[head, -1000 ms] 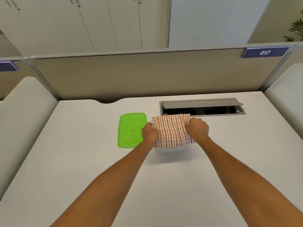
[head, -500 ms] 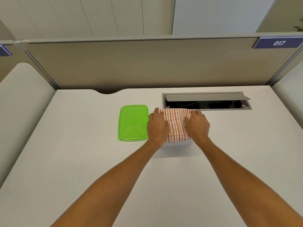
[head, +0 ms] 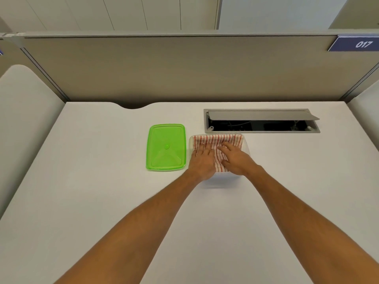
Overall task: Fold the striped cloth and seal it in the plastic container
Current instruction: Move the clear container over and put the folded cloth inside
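Note:
The folded red-and-white striped cloth lies inside the clear plastic container on the white desk. My left hand rests flat on the cloth's left half, fingers spread. My right hand lies flat on its right half, fingers pointing left toward the other hand. Both palms press down on the fabric without gripping it. The green lid lies flat on the desk just left of the container, apart from both hands.
An open grey cable hatch is set into the desk right behind the container. A beige partition stands along the desk's far edge. White desk surface stretches to the left and toward me.
My hands let go of the cloth's sides and moved inward onto its top, flattening out. The cloth sank down into the container.

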